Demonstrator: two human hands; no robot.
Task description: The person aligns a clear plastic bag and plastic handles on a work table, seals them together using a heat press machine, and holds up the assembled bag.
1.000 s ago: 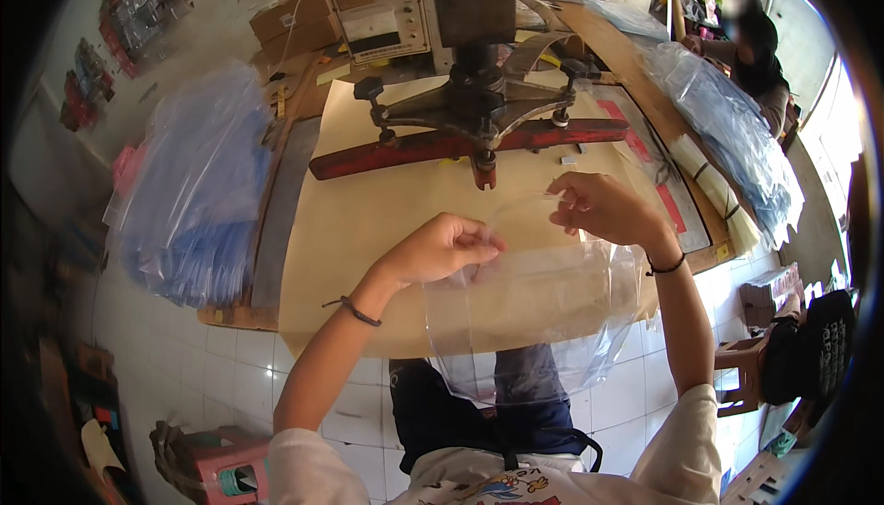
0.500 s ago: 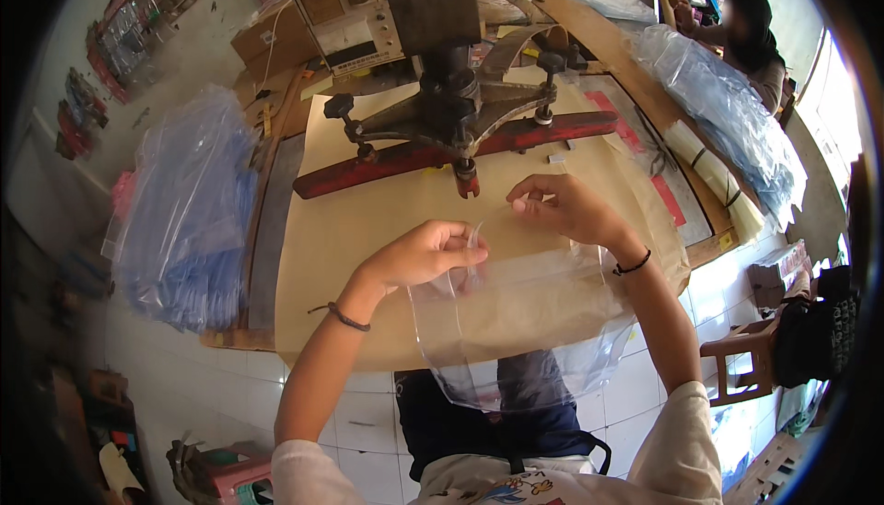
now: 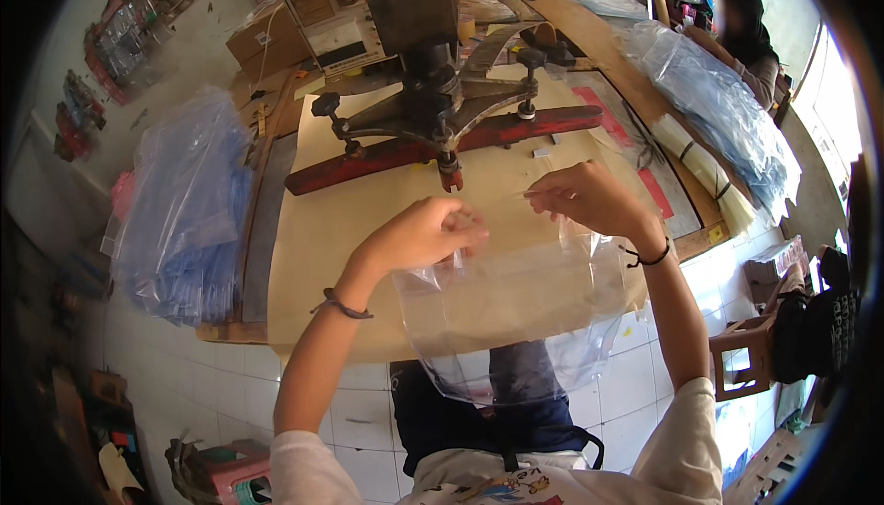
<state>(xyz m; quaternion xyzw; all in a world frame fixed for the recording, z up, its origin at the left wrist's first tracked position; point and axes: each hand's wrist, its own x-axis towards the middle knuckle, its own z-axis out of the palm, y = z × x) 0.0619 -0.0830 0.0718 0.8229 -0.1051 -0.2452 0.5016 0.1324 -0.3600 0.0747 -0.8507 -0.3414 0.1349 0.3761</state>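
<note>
Workbench (image 3: 331, 229) topped with a tan board fills the middle of the view, its near edge running just above the person's lap and the white tiled floor. Standing on its far half is a dark metal press (image 3: 433, 91) with a long red bar (image 3: 433, 141) lying crosswise under it, almost spanning the board from the left side toward the right. Off the bench's left edge leans a big heap of clear bluish plastic bags (image 3: 189, 210), and along the right edge another pile of clear bags (image 3: 727, 109) stretches toward the far right corner, where a second person (image 3: 750, 40) in dark clothing sits. A pale roll (image 3: 704, 174) lies along that right edge, just beside a red strip on the board. Near the middle of the bench's near edge, a clear plastic bag (image 3: 516, 312) hangs over the edge and down in front of the person's dark apron. The left hand (image 3: 424, 233) is closed, fingers curled in, pinching the bag's upper left corner. The right hand (image 3: 589, 197) is also closed on it, fingertips pinched narrow on the bag's top edge at the right, slightly farther in over the board. Each wrist wears a thin dark band.
</note>
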